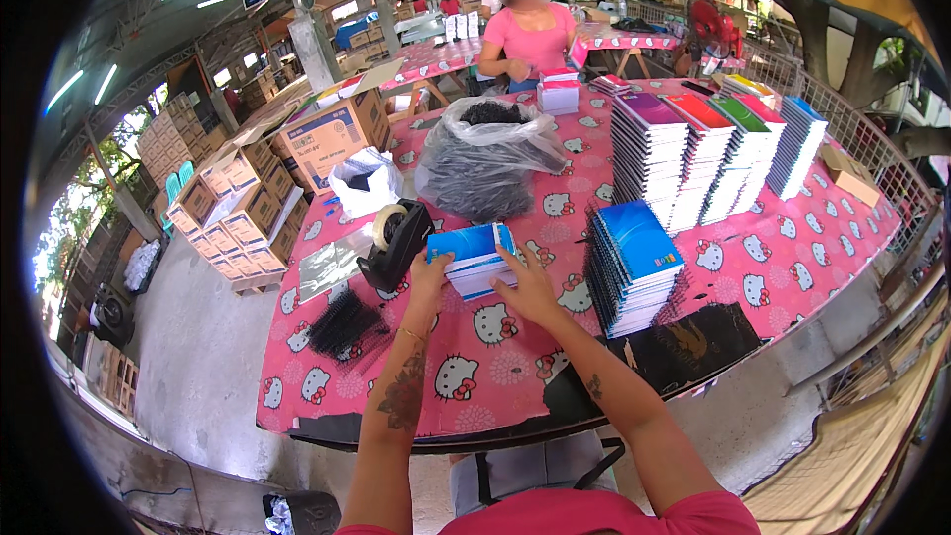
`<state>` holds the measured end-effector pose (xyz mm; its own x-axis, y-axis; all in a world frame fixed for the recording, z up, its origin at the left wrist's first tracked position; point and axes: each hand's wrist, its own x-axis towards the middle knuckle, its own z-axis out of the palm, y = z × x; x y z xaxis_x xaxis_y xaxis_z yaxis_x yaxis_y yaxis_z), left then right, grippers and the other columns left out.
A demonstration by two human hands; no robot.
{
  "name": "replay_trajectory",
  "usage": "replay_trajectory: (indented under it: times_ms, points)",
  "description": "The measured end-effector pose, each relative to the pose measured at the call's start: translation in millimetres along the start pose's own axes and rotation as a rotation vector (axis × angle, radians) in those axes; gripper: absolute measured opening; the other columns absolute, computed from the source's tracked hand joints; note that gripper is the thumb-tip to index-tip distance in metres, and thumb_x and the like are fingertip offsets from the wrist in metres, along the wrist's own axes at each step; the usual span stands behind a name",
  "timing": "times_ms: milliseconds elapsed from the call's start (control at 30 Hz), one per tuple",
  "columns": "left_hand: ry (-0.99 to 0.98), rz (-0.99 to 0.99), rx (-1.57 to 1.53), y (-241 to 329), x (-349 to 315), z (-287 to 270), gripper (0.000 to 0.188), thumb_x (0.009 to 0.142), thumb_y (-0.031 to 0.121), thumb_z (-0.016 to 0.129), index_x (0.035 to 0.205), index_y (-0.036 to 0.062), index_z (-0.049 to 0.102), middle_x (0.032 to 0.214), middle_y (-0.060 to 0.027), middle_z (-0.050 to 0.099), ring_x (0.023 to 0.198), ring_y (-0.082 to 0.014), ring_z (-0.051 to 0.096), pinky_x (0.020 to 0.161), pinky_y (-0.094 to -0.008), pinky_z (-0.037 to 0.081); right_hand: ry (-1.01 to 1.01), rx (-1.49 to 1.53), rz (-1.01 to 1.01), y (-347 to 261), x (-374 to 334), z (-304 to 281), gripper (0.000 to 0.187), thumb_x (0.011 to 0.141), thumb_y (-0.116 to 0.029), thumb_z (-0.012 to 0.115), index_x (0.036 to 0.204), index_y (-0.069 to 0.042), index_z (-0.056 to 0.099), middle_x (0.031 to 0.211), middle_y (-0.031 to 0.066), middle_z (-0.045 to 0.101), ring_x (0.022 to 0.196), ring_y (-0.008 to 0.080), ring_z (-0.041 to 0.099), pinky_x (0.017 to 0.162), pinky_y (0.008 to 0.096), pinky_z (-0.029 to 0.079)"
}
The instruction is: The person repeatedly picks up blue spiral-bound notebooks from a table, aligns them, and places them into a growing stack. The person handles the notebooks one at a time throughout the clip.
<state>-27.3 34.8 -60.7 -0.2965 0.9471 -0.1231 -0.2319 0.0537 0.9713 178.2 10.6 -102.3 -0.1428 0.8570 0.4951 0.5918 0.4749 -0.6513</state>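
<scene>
Blue-topped paper stack (473, 260), just one, clamped between left hand (429, 277) and right hand (532, 289), over the pink table (515, 396). To the right, one blue notebook stack (634, 267); beyond, four spiral-bound stacks (684, 173). One black dispenser (394, 256) with one tape roll (388, 226); one translucent bag (446, 178), dark contents (490, 114) bulging.

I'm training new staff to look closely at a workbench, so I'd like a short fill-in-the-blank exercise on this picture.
1. The left hand and right hand hold a small stack whose top cover is coloured ____.
2. The black tape dispenser stands to the ____ of that small stack.
3. Between the purple-topped stack and the green-topped stack stands one with a ____ top cover.
4. The background colour of the tablecloth is ____.

Missing words: blue; left; red; pink.
</scene>
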Motion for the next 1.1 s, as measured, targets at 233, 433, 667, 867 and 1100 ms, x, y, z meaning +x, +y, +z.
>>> replay_trajectory:
  times_ms: [233,433,667,867,1100]
  points:
    - [0.211,0.631,0.473,20,0,-14,0.035,0.08,-0.001,0.068,0.114,0.0028,0.059,0.092,-0.0062,0.063,0.08,-0.016,0.062,0.066,-0.0341,0.052,0.095,0.033,-0.04,-17,-6,-16,0.071,0.086,-0.033,0.073,0.149,-0.016,0.046,0.152,0.0288,0.033,0.135,0.0471,0.041,0.105,0.0539,0.04]
    - [-0.539,1.083,1.071,115,-118,6,0.046,0.079,-0.005,0.064,0.123,0.0066,0.058,0.106,-0.0125,0.065,0.09,-0.0331,0.066,0.077,-0.0412,0.054,0.191,0.287,-0.241,-95,-34,-93,0.066,0.084,-0.017,0.076,0.144,-0.008,0.049,0.139,0.0258,0.048,0.125,0.0392,0.052,0.101,0.0469,0.045]
    - [-0.342,1.278,1.148,38,-185,20,0.052,0.078,0.001,0.07,0.128,0.0099,0.059,0.129,-0.0151,0.058,0.116,-0.0354,0.058,0.096,-0.0485,0.048,0.023,1.045,0.619,-34,-79,-62,0.032,0.087,-0.008,0.075,0.114,-0.005,0.058,0.101,0.0029,0.064,0.086,0.0137,0.065,0.069,0.0261,0.055]
    - [-0.495,0.927,0.897,-8,-178,-18,0.055,0.079,-0.006,0.065,0.132,0.0057,0.056,0.13,-0.0188,0.058,0.121,-0.0331,0.058,0.097,-0.0397,0.049,0.024,1.238,0.738,-47,-98,-74,0.056,0.083,-0.014,0.079,0.129,-0.006,0.048,0.114,0.0079,0.058,0.103,0.0181,0.06,0.086,0.0315,0.052]
    - [-0.526,0.457,0.33,-55,-142,-35,0.05,0.078,-0.01,0.061,0.126,0.0037,0.055,0.12,-0.0135,0.061,0.11,-0.0235,0.063,0.089,-0.0332,0.049,-0.296,0.759,0.225,-31,-103,-62,0.079,0.084,-0.016,0.08,0.146,-0.007,0.032,0.132,0.0131,0.052,0.117,0.0214,0.053,0.1,0.0339,0.043]
